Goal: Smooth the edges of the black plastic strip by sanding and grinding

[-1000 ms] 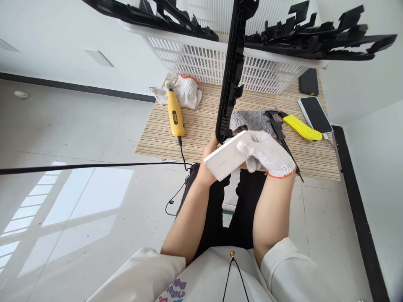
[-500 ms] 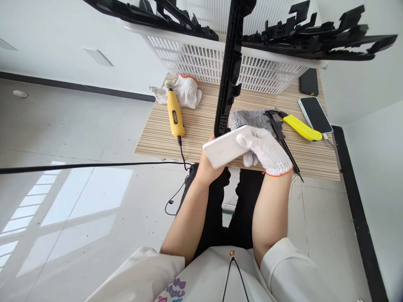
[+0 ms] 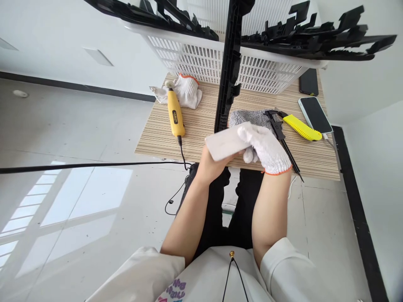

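"One white rectangular block (image 3: 225,144): where?"
"Above the tabletop (image 3: 157,136), six-o'clock side, pinched by the gloved right hand (image 3: 266,147)."
"And the bare left hand (image 3: 211,168)?"
"At the block's seven o'clock, partly covered; I can't tell its grip."
"Black plastic strip (image 3: 228,71)?"
"Block's twelve o'clock; yellow rotary tool (image 3: 175,114), ten."

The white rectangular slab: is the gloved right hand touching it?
Touching. The head view shows the gloved right hand gripping the white rectangular slab, with its thumb lying on the slab's right end.
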The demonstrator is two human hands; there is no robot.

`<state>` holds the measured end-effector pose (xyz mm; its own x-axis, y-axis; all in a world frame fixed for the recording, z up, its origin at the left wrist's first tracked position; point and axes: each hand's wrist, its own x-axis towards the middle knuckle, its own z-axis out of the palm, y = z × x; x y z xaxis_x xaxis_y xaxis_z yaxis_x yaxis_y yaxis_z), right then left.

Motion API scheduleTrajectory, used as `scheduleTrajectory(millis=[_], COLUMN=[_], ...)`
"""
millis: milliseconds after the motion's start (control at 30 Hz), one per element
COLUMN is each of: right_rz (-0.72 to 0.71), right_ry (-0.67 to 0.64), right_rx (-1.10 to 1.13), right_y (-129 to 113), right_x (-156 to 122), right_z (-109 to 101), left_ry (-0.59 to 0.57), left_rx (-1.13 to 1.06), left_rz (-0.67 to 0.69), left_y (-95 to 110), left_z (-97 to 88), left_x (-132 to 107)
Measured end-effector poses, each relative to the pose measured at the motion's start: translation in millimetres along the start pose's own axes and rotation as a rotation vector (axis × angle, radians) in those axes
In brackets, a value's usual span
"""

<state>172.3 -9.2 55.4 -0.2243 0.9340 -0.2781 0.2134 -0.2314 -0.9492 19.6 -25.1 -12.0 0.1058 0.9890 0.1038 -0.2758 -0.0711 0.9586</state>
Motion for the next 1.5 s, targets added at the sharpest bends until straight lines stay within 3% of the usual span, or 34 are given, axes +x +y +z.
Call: scheduleTrajectory(millis=[67,167,267,400,533,633,767,900,1000,1133,1233,1333,1433,1500], right_rz=[-0.005,0.017,0.0,0.031,0.015,0.053,0.018,0.037,0.019,0.043,0.021,0.036,0.046,0.051], right_ry=[0.022,-0.115,-0.015,-0.089,0.066,-0.076,0.048,-0.102,-0.005,-0.105,-0.06,-0.123,-0.039,-0.075], right_rx=[0.016,0.009,0.028,-0.023,-0.007,-0.025,-0.004,-0.036,-0.016,-0.045,-0.039,-0.064,-0.004,-0.016], right_y=[0.6,3.0,4.6,2.0,-0.6,-0.4,1.0,2.4,2.2,0.3,-0.4,0.2,1.3,1.2], right_x=[0.1,0.5,0.7,-0.3,-1.3,-2.1,-2.4,-2.2,-1.9,-2.5,-3.0,-2.8,-2.2,-2.1], right_z=[-0.3,-1.9,-3.1,-2.2,-0.9,-1.2,-2.4,-3.0,-3.2,-3.6,-3.9,-4.3,-4.6,-4.7], left_ry=[-0.02,-0.046,-0.023,-0.05,-0.016,-0.045,-0.021,-0.049,-0.039,-0.058,-0.068,-0.056,-0.046,-0.057], left_rx=[0.012,-0.032,0.023,-0.052,0.031,-0.025,0.074,-0.002,0.007,-0.037,0.006,-0.005,0.025,0.018], left_rz=[0.04,0.087,0.07,0.073,0.029,0.038,0.042,0.061,0.064,0.048,0.072,0.065,0.052,0.045], left_y=[-0.5,-1.7,-1.7,-1.8,-3.7,-4.0,-3.2,-3.2,-3.3,-3.9,-6.3,-8.9,-9.0,-7.9], left_z=[-0.7,-2.3,-2.4,-1.7,-1.8,-2.5,-3.3,-2.9,-1.5,-2.0,-4.2,-5.6,-5.3,-4.8], left_x=[-0.6,-0.9,-0.5,-0.6,-1.1,-1.2,-0.9,-0.7,-0.7,-1.3,-1.6,-1.5,-1.3,-1.3])
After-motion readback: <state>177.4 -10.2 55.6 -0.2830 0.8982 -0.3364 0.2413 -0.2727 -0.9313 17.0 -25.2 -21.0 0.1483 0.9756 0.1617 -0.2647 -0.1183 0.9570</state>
